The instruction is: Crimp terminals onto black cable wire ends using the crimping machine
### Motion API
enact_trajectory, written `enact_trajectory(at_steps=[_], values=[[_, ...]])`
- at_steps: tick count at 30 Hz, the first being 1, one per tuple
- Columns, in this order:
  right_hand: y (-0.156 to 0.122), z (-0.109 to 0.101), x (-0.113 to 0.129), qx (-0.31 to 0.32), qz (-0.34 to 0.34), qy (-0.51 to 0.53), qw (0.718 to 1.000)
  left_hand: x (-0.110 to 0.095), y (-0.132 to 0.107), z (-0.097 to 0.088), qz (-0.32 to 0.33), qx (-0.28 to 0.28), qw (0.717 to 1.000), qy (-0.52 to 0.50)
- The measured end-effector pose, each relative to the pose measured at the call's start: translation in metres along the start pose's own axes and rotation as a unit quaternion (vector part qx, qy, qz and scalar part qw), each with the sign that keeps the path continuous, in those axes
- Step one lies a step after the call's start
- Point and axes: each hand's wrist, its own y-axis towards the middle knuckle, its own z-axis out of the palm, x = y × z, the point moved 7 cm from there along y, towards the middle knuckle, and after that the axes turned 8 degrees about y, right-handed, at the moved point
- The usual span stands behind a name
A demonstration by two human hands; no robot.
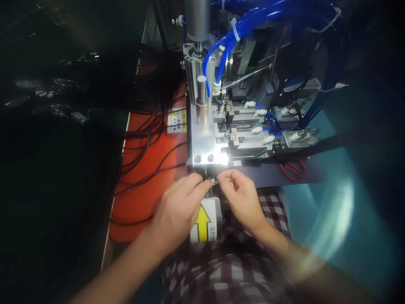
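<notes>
My left hand (179, 209) and my right hand (242, 196) meet at the front edge of a metal machine plate (204, 145). Both pinch a thin cable end with small coloured wires (214, 182) showing between their fingertips. The cable itself is mostly hidden under my left hand. Just below the fingers sits a white label with a yellow arrow (206, 220) pointing toward the machine. A bright spot of light falls on the plate right above the wires.
Several black cables (148, 139) lie over an orange mat (139, 198) at left. Blue air hoses (253, 17) and a steel cylinder (201, 99) rise behind the plate. Red-handled scissors (292, 169) lie at right. A checked cloth (221, 261) is below my arms.
</notes>
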Motion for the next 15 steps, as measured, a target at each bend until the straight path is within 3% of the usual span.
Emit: enact_trajectory(at_steps=[10, 15], values=[[0.001, 0.001, -0.008, 0.014, 0.136, 0.084, 0.987, 0.001, -0.001, 0.001, -0.003, 0.003, 1.0, -0.015], [-0.004, -0.002, -0.011, 0.039, 0.15, 0.117, 0.981, 0.003, -0.002, 0.002, -0.012, 0.003, 1.0, -0.02]])
